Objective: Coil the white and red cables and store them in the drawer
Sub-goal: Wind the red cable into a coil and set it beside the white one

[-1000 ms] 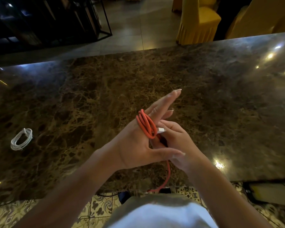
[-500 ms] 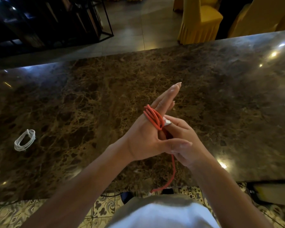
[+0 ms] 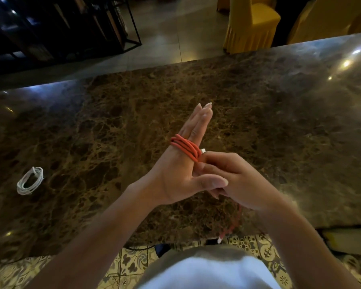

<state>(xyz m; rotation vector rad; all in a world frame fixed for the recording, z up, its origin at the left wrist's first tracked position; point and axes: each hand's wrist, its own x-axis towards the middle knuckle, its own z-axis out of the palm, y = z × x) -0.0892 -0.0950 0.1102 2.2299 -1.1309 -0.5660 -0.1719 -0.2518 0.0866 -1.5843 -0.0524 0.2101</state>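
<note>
Now more red loops than a second ago. Red cable wound around the straight fingers of the left hand, up near the knuckles, with the thumb stuck out flat. Fingers of that hand wide and stiff, used like a spool, not curled.

Right hand tucked just behind the left, fingers curled in, pinching the cable beside the small white plug. Moved up close against the loops since half a second ago.

Loose tail much shorter than before. Only a short blurry bit hanging below the right wrist, with its end dangling at the edge of the table. A second ago, a long red line down to the floor tiles.

So, probably almost done winding. One or two more turns, then tuck the end in.

White cable already coiled, lying flat on the table far to the left, same spot as before.

No drawer in sight, so putting away not yet started.
</note>
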